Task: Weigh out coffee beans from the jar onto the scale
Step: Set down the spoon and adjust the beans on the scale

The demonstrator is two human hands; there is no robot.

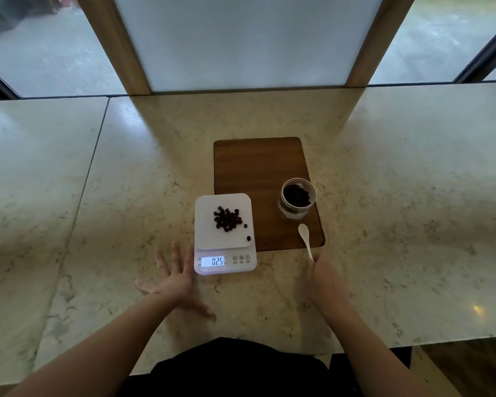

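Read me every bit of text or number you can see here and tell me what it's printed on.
"0.25": lit display on the front of the white scale.
"M": middle round button beside the display.
"T": right round button.
Left round button: a symbol, too small to make out.
Tiny labels under the three buttons: too small to read.
Jar, spoon and wooden board: no text visible.

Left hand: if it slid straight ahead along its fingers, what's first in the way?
Probably nothing: the left hand lies flat, fingers pointing up along the scale's left side over bare counter. The nearest finger might graze the scale's edge.
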